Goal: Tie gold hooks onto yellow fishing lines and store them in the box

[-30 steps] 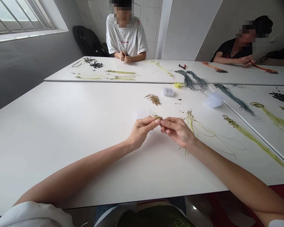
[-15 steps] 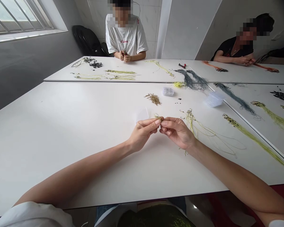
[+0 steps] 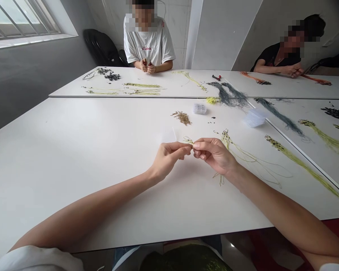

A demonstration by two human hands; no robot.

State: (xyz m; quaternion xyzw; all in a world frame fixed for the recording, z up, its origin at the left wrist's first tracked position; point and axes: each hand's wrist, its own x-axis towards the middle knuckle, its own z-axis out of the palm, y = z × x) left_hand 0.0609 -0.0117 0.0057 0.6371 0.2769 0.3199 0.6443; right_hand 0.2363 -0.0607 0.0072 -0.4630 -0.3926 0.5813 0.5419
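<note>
My left hand (image 3: 169, 159) and my right hand (image 3: 214, 155) meet fingertip to fingertip above the white table. A small tuft of yellow-green line (image 3: 188, 139), with thin loops or hooks on it, pokes up between them. My right thumb and fingers pinch it. On the left, my forefinger reaches the same spot with the thumb just under it; whatever that pinch holds is hidden. Just beyond lies a faint clear plastic piece (image 3: 166, 136) with a thin white stick (image 3: 174, 134). Partly behind my right hand spreads a bunch of yellow-green lines with hooks (image 3: 226, 138).
Farther off are a pile of small golden metal parts (image 3: 182, 117), a clear box (image 3: 200, 108), clear plastic lids or trays (image 3: 254, 118) and grey line bundles (image 3: 282, 113). A long yellow-green bundle (image 3: 296, 165) lies right. Two people (image 3: 149, 41) (image 3: 285, 60) sit across the table.
My left thumb has slid back a little from the fingertips of my right hand, and more of the tuft shows. The person opposite has moved their hands slightly apart.
</note>
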